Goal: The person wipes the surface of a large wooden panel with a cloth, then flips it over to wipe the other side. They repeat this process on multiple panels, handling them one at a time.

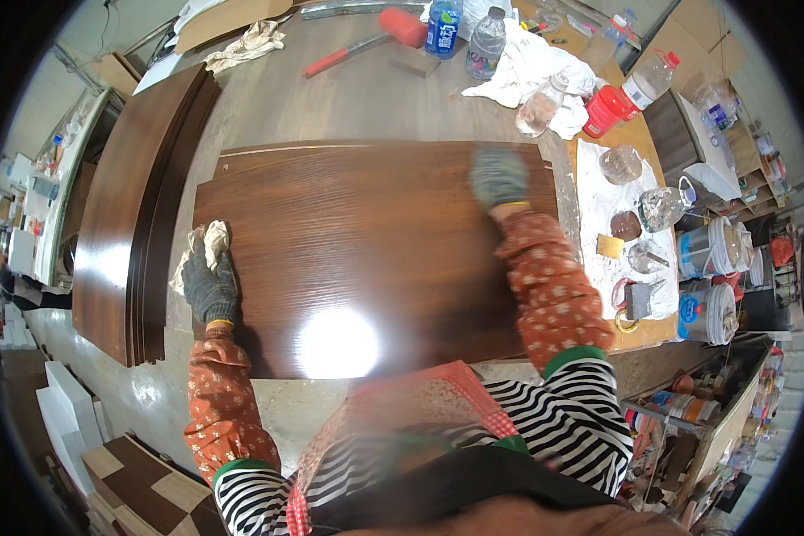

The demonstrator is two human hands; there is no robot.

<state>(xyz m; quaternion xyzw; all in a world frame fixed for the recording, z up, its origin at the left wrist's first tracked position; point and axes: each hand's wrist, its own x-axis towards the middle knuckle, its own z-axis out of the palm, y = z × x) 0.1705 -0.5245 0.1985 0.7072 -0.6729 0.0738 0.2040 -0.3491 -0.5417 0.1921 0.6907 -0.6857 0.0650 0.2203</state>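
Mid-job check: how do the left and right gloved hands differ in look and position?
The left hand has a pale cloth bunched at its fingers; none shows at the right hand.
The left hand is sharp, at the brown panel's left edge; the right hand is blurred, near its far right corner.
Both wear grey gloves.

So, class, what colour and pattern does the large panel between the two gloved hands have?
The panel is dark reddish-brown with streaky wood grain: head view.

At centre, the brown wood panel point(375, 232) is glossy with fine-lined grain; the gloves point(210, 293) look knitted and matt, the rag point(216, 238) at left soft, crumpled cloth.
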